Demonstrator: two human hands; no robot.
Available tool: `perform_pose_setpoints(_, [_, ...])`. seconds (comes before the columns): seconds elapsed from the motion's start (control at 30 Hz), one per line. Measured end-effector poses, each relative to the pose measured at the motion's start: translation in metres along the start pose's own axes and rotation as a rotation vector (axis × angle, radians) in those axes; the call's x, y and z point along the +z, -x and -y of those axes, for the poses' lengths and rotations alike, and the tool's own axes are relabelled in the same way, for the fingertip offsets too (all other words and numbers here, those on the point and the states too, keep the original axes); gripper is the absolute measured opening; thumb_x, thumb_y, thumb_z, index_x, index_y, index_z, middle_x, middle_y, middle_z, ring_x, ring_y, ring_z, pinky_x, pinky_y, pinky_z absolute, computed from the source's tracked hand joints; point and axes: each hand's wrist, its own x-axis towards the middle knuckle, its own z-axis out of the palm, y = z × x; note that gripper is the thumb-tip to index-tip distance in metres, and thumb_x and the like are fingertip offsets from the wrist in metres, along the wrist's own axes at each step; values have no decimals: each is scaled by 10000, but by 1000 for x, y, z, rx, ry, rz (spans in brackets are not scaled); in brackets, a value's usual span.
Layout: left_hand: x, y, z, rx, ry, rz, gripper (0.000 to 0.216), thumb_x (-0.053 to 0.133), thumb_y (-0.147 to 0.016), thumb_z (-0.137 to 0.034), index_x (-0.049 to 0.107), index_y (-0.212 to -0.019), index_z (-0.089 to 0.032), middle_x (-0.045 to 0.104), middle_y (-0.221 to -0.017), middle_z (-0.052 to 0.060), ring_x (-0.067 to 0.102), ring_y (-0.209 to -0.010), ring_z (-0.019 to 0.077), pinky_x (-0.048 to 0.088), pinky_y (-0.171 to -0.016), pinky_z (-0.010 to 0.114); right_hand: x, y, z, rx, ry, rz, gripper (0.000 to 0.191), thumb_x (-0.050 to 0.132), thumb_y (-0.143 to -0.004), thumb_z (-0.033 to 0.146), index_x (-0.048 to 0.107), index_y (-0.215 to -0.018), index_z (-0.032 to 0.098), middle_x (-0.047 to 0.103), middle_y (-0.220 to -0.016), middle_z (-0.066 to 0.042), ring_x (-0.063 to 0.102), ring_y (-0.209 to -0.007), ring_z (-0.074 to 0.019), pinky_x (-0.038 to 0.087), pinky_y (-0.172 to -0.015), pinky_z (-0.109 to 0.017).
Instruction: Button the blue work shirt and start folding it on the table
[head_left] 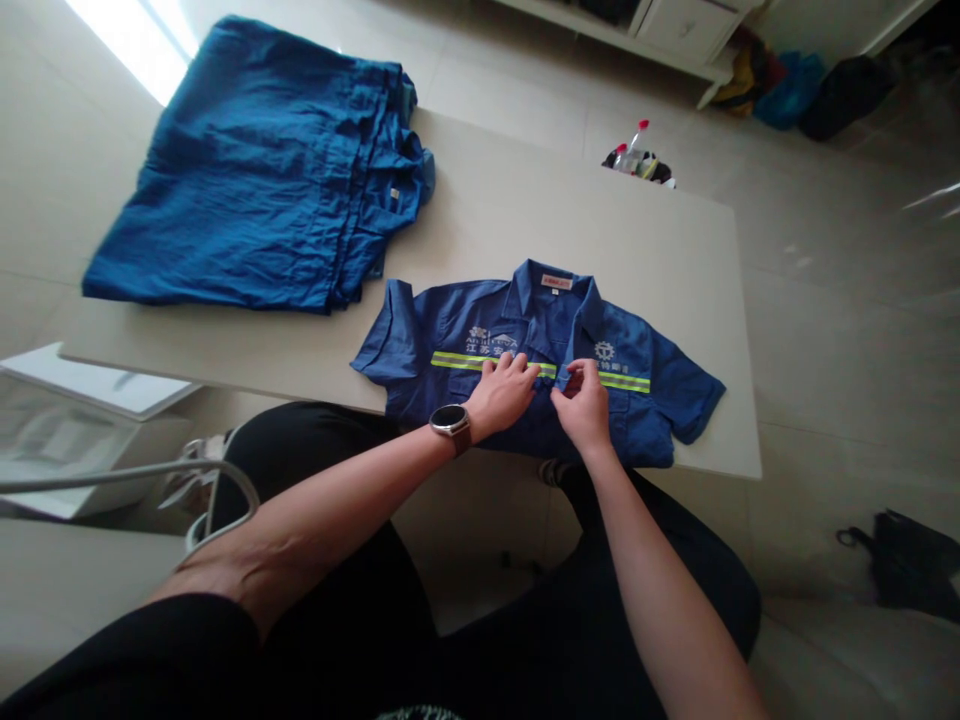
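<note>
1. Your left hand (504,392) lies palm down on the front of the blue work shirt (450,345). Its fingers (517,368) are stretched out and close together, with the tips at the button strip on the yellow reflective stripe.
2. Your right hand (583,405) is just beside the left, on the other side of the button strip. Its fingers (581,372) are curled, and thumb and forefinger seem to pinch the edge of the cloth there.
3. A watch (451,420) sits on your left wrist.
4. The work shirt lies flat, front up, on the near right part of the bench (525,210). Its collar points away from you, both short sleeves are spread out, and its hem reaches the near edge by your lap.
5. A pile of blue garments (255,170) lies on the far left part of the bench, well apart from the work shirt, and hangs over the left edge.
6. Beyond the bench, bottles (637,155) stand on the floor. A black bag (907,560) lies on the floor to your right.
</note>
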Motion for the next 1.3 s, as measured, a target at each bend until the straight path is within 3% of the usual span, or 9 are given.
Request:
perform_pose_setpoints(0.2, [7, -14, -3, 63, 17, 1, 281, 488, -971, -160, 674, -1177, -199, 609, -1182, 118, 513, -1119, 289, 411, -934, 432, -2, 7, -1, 36, -89, 21, 443, 643, -726, 236, 510, -1148, 248, 637, -856, 0, 628, -717, -198, 527, -675, -325])
perform_pose_setpoints(0.33, [11, -21, -3, 60, 53, -10, 240, 483, -982, -164, 716, -1037, -183, 635, -1111, 124, 530, -1089, 283, 399, -919, 423, -3, 8, -3, 31, -107, 27, 474, 651, -721, 228, 517, -1175, 247, 649, -870, -5, 642, -722, -199, 547, -686, -334])
perform_pose_setpoints(0.67, [20, -26, 2, 58, 117, -45, 267, 458, -1028, -248, 708, -974, -171, 655, -1019, 109, 573, -1014, 255, 386, -919, 394, -2, 7, -3, 32, -130, 44, 512, 663, -699, 236, 534, -1195, 245, 646, -861, -6, 649, -707, -194, 567, -676, -329])
perform_pose_setpoints(0.87, [18, -26, 2, 22, 255, -61, 259, 461, -999, -192, 710, -927, -182, 667, -954, 94, 598, -954, 239, 403, -884, 362, 1, 7, -2, 52, -194, 92, 509, 705, -722, 303, 552, -1204, 244, 687, -956, -32, 669, -712, -183, 579, -671, -325])
perform_pose_setpoints(1.07, [18, -24, 1, -16, 394, -107, 250, 475, -965, -136, 706, -876, -171, 671, -876, 86, 599, -835, 216, 432, -794, 314, -3, 2, -1, -14, -140, 39, 294, 575, -872, 309, 608, -1153, 227, 718, -908, -56, 702, -836, -221, 583, -812, -373])
perform_pose_setpoints(1.3, [17, -25, 0, -23, 470, -148, 235, 495, -968, -136, 698, -853, -164, 702, -869, 76, 614, -844, 197, 450, -791, 281, -5, 0, -4, -48, -163, 31, 321, 620, -853, 261, 604, -1173, 242, 732, -912, -39, 715, -866, -214, 591, -831, -377])
